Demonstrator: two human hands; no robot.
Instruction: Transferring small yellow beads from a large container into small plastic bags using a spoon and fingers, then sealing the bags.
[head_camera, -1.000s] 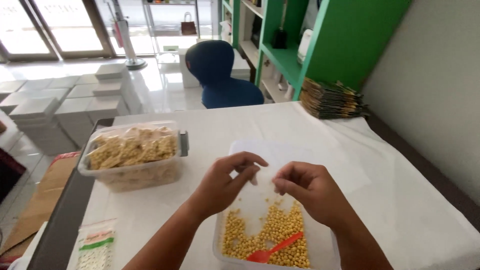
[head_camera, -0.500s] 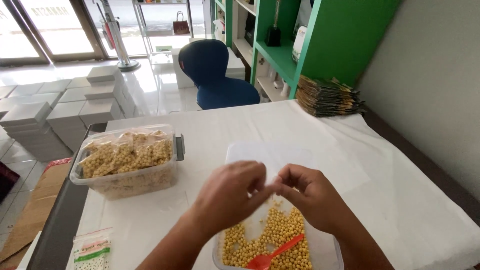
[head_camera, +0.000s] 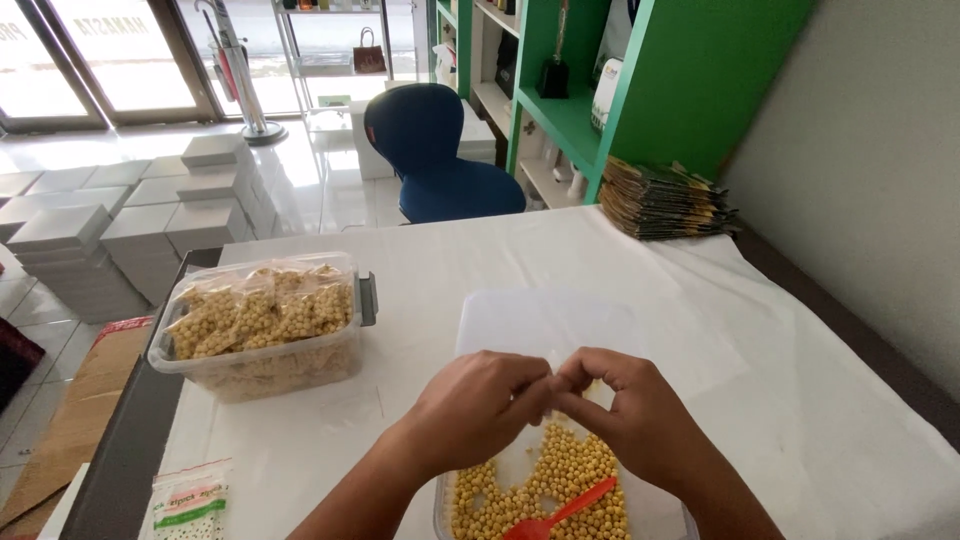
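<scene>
Left hand (head_camera: 478, 408): knuckles up, fingers curled and pinched together on the upper edge of a small clear bag (head_camera: 553, 375), forearm coming in from the lower left.
Right hand (head_camera: 640, 420): mirrored pose, fingertips closed on the same bag edge, touching the left fingertips, forearm leaving at the lower right.
Small clear bag: mostly hidden between the two hands, held over the near tub; contents cannot be told.
Near tub (head_camera: 545, 318): clear plastic, directly under the hands, holding yellow round snacks (head_camera: 565, 480) with an orange scoop (head_camera: 560, 508) lying on them.
Left tub (head_camera: 262, 325): clear, well apart to the left, filled with packed bags of the same snacks.
Sealed packet (head_camera: 188, 503): flat on the tabletop (head_camera: 800, 400) at the lower left.
Far corner: stack of dark pouches (head_camera: 665, 198).
</scene>
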